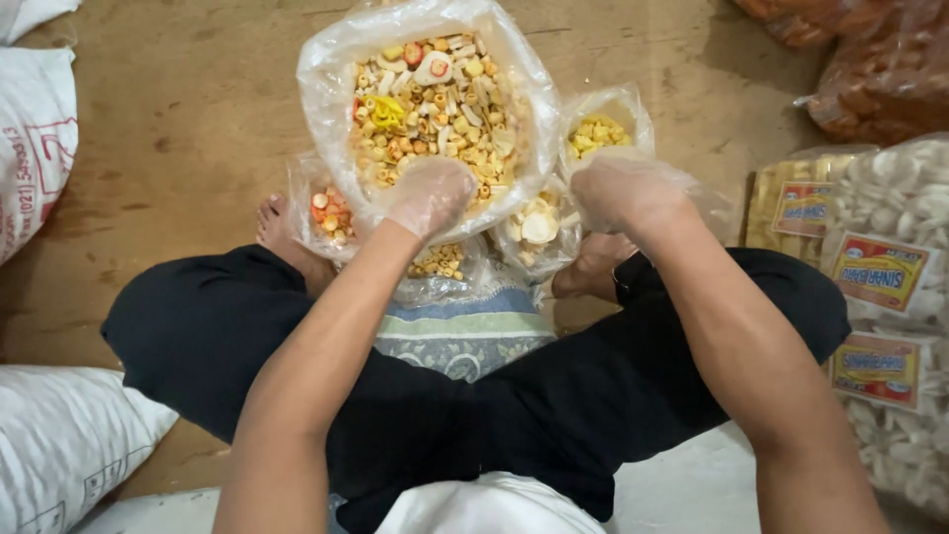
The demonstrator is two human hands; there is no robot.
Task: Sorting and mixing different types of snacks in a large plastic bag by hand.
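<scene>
I sit cross-legged on the floor with a big clear plastic bag (326,89) of mixed yellow, white and orange crackers in front of me. My left hand (430,195), in a thin clear plastic glove, rests at the near rim of that bag with its fingers curled down among the crackers. My right hand (623,190), also gloved, is closed around the mouth of a small clear bag (638,114) holding yellow crackers. Smaller bags lie around the big one: orange-red pieces (326,213), round white pieces (539,229) and yellow bits (440,262).
White sacks (35,148) lie at the left, another (59,435) at the lower left. Packed cracker bags with coloured labels (895,287) are stacked at the right; bags of orange snacks (880,69) sit at the top right. A patterned cloth (465,331) lies between my legs.
</scene>
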